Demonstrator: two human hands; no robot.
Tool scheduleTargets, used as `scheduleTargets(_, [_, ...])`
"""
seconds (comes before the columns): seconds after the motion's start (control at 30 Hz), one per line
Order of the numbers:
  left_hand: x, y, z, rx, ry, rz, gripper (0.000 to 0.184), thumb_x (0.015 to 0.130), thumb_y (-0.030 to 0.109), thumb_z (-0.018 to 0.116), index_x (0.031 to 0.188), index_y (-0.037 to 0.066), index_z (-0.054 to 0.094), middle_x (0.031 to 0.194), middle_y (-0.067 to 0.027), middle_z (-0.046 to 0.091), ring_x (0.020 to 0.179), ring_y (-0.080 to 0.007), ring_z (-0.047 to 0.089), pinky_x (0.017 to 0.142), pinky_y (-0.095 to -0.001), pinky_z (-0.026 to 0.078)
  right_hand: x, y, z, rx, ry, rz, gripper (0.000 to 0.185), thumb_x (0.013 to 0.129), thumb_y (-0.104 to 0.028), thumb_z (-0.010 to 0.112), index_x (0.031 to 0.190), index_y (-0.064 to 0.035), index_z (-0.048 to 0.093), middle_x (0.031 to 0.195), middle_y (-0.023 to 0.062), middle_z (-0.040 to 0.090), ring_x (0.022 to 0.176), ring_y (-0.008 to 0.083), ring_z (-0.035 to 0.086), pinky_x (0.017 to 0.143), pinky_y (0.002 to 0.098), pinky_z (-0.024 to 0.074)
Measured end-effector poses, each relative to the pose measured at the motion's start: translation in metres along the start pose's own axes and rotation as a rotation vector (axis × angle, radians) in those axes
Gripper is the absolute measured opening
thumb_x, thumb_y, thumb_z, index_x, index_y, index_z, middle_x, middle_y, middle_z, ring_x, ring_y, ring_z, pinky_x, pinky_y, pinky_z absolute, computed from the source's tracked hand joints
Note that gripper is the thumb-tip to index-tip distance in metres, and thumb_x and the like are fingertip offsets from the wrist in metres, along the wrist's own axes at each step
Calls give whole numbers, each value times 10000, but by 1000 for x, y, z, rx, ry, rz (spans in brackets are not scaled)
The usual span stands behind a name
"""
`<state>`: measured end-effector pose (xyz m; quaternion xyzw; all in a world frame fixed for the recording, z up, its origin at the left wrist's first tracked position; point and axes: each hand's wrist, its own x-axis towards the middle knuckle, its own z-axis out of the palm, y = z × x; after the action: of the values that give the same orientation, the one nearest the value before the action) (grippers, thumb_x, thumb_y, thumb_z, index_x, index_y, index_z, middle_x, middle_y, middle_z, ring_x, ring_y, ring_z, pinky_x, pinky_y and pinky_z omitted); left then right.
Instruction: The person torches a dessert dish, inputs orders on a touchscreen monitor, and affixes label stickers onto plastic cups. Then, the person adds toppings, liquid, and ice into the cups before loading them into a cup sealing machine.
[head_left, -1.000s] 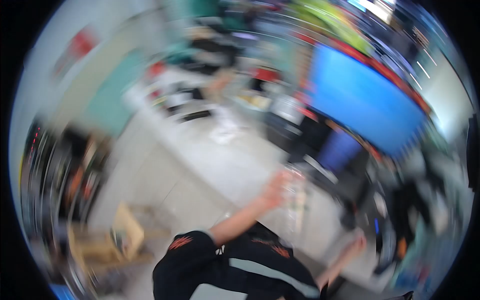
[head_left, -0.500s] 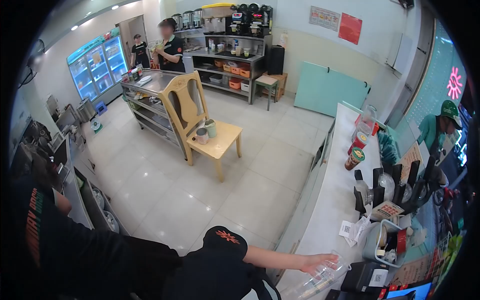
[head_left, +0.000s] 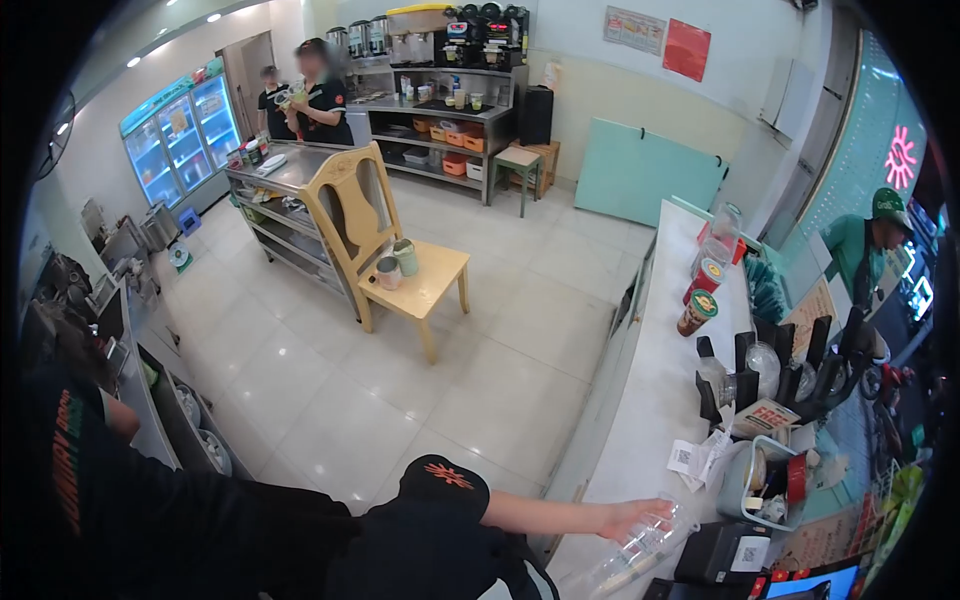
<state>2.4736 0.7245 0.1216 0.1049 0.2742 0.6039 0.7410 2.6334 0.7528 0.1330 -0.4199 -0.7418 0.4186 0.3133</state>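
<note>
My left hand [head_left: 637, 518] reaches over the white counter [head_left: 632, 420] at the lower right, its fingers wrapped round clear plastic cups [head_left: 640, 556] that look stacked and lie slanted. Just right of them is a black device [head_left: 722, 553] with a printed code on it. White paper slips [head_left: 700, 457] lie beyond my hand, beside a pale blue bin [head_left: 748, 490] of small items. My right hand is out of view.
A co-worker in black [head_left: 130, 500] is close on the left. A wooden chair [head_left: 425, 280] holding two cups stands mid-floor by a steel table [head_left: 300, 175]. Sealed drinks [head_left: 697, 313] and black holders [head_left: 740, 385] line the counter. Two people stand far back; another is outside right.
The view has shifted slightly since half a second ago, after a large swing from the blurred earliest frame. My left hand still holds the cups; my right hand has left the view.
</note>
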Motion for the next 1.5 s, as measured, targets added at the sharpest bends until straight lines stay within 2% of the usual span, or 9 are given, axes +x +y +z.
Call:
scheduleTargets(0.1, [6, 9, -3, 17, -18, 45, 749, 693, 629, 542, 1254, 166, 361, 1236, -9, 424, 1125, -210, 390, 896, -486, 314, -3, 5, -9, -5, 35, 16, 428, 704, -31, 645, 1063, -43, 412, 795, 43, 513, 685, 135, 503, 622, 266, 428])
scheduleTargets(0.3, [0, 32, 4, -10, -21, 108, 637, 781, 547, 493, 1266, 152, 371, 1263, -36, 411, 1111, -248, 439, 889, -470, 355, -11, 7, -27, -17, 92, 46, 467, 701, -27, 654, 1090, -40, 395, 798, 52, 513, 675, 141, 506, 616, 272, 434])
scheduleTargets(0.8, [-34, 16, 13, -89, 46, 213, 666, 782, 564, 481, 1297, 167, 338, 1276, -44, 415, 1122, -225, 434, 881, -459, 356, -58, 15, -90, -4, 265, 56, 566, 693, -18, 675, 1157, -33, 352, 803, 73, 512, 649, 157, 513, 599, 287, 449])
scheduleTargets(0.97, [-36, 14, 33, 5, -44, 288, 671, 790, 531, 497, 1320, 175, 291, 1246, -70, 436, 1105, -221, 447, 894, -431, 341, -67, -11, -109, 240, 371, -144, 599, 690, -15, 683, 1179, -31, 337, 805, 80, 511, 640, 162, 515, 594, 292, 454])
scheduleTargets(1.0, [-36, 13, 36, 14, -78, 326, 669, 792, 523, 501, 1323, 178, 284, 1240, -73, 440, 1102, -220, 450, 897, -424, 337, -62, -33, -97, 405, 425, -238, 474, 677, 60, 656, 1056, 0, 379, 817, 69, 510, 635, 156, 522, 574, 287, 451])
scheduleTargets(1.07, [-34, 10, 42, 69, -112, 408, 668, 796, 510, 506, 1327, 180, 272, 1237, -73, 443, 1101, -222, 452, 891, -414, 341, -51, -54, -90, 499, 339, -262, 300, 748, -53, 623, 1002, -21, 468, 746, 118, 555, 593, 224, 550, 552, 345, 454])
scheduleTargets(1.13, [-37, 8, 48, 132, -112, 441, 674, 796, 503, 512, 1332, 180, 261, 1237, -74, 443, 1104, -224, 452, 883, -411, 350, -43, -20, -99, 534, 159, -381, 670, 687, 66, 578, 1278, 33, 265, 983, 88, 478, 840, 151, 478, 701, 284, 440])
scheduleTargets(1.17, [-40, 10, 52, 166, -98, 436, 681, 794, 502, 515, 1335, 180, 255, 1239, -75, 442, 1108, -225, 450, 876, -412, 356, -44, -46, -91, 559, 206, -205, 851, 628, 34, 629, 1328, -14, 149, 901, 76, 447, 786, 134, 438, 729, 244, 384])
scheduleTargets(1.5, [-25, 11, 80, 202, -31, 292, 709, 777, 511, 532, 1319, 133, 273, 1232, -111, 445, 1089, -256, 473, 894, -403, 386, -40, -106, -96, 609, 172, -94, 827, 616, 152, 587, 1307, -27, 170, 880, 91, 451, 798, 112, 466, 660, 207, 418])
